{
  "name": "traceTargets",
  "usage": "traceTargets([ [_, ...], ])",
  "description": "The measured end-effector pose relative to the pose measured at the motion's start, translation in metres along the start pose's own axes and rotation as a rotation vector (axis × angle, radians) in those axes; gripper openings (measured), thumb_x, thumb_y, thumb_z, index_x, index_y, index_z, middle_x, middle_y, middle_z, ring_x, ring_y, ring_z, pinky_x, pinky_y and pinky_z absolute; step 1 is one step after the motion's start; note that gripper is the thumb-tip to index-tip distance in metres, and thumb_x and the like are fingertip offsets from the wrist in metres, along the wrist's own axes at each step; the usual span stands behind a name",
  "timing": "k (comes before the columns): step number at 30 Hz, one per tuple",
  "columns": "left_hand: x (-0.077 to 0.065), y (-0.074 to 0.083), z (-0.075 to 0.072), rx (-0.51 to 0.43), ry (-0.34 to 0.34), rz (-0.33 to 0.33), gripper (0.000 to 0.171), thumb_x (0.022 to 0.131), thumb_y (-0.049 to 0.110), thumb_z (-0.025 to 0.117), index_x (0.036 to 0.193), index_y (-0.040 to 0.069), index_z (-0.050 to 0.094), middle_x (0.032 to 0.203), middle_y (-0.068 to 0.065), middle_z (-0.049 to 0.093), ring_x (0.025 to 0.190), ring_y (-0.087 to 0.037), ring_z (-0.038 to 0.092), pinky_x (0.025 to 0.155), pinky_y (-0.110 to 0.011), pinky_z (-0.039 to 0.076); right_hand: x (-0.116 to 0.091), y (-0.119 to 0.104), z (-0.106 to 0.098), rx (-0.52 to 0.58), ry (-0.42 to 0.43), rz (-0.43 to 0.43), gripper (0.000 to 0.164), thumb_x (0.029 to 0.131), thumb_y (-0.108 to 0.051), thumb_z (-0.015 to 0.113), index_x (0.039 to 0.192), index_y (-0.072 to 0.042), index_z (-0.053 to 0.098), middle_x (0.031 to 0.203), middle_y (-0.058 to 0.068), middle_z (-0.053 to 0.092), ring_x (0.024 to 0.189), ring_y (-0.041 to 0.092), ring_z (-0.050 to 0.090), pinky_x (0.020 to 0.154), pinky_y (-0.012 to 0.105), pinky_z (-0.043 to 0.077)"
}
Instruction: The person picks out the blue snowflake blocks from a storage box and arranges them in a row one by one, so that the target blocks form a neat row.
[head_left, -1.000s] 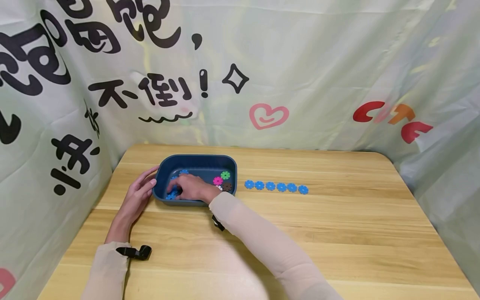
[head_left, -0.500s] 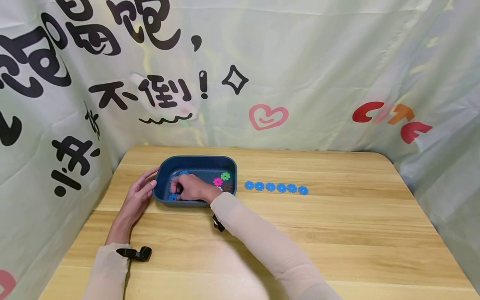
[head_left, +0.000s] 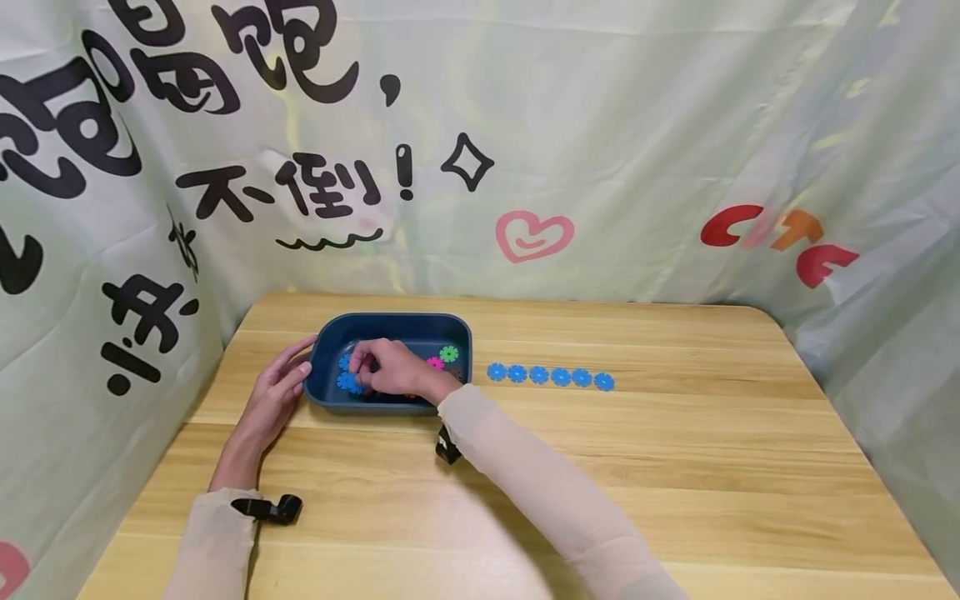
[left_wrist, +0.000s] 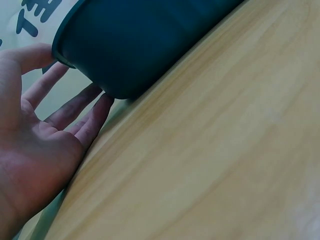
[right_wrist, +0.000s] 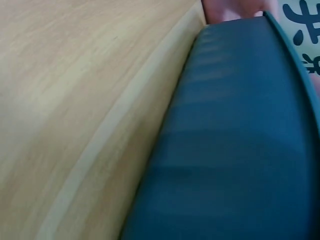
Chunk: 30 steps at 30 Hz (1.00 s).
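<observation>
A dark blue rectangular box [head_left: 390, 408] stands on the table. My left hand [head_left: 273, 392] is at its left end, with fingers [left_wrist: 75, 107] spread against the outer wall and thumb near the rim. Inside the box, my right hand [head_left: 393, 367] is over the left half, its fingers curled together. I cannot tell whether a piece is between the fingertips. Blue notched snowflake discs [head_left: 348, 382] lie just beside those fingers. A green disc [head_left: 448, 354] and a partly covered pink disc [head_left: 435, 363] lie at the right end; the right forearm hides part of the box's contents.
Several blue snowflake discs [head_left: 539, 375] form a row on the wooden table [head_left: 675, 467], right of the box. A printed cloth [head_left: 600, 125] hangs behind the table and along its sides. Each wrist carries a black camera mount [head_left: 270, 508].
My right hand has lifted slightly and shifted right inside the box, uncovering blue discs at the left. The left hand and the row of discs stay put.
</observation>
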<state>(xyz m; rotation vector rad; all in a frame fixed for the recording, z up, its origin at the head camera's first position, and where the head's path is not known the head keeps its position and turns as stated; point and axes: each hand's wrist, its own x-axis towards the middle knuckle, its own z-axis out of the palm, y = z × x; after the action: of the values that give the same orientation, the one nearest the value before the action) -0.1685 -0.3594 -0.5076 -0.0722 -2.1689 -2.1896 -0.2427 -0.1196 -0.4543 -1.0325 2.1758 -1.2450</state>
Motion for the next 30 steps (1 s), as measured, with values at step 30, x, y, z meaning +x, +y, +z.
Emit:
traceTargets([
  [30,-0.001,0.000,0.001,0.042,0.016,-0.011,0.053,0.108,0.026,0.054,0.158,0.014,0.041,0.158,-0.015,0.035,0.134,-0.016,0.043,0.099,-0.016,0.045,-0.064,-0.009,-0.030,0.034,0.119,-0.098,0.034,0.094,0.001,0.072,0.128,-0.003,0.068,0.114,0.008,0.066,0.089,0.013,0.069,0.072,0.025,0.058],
])
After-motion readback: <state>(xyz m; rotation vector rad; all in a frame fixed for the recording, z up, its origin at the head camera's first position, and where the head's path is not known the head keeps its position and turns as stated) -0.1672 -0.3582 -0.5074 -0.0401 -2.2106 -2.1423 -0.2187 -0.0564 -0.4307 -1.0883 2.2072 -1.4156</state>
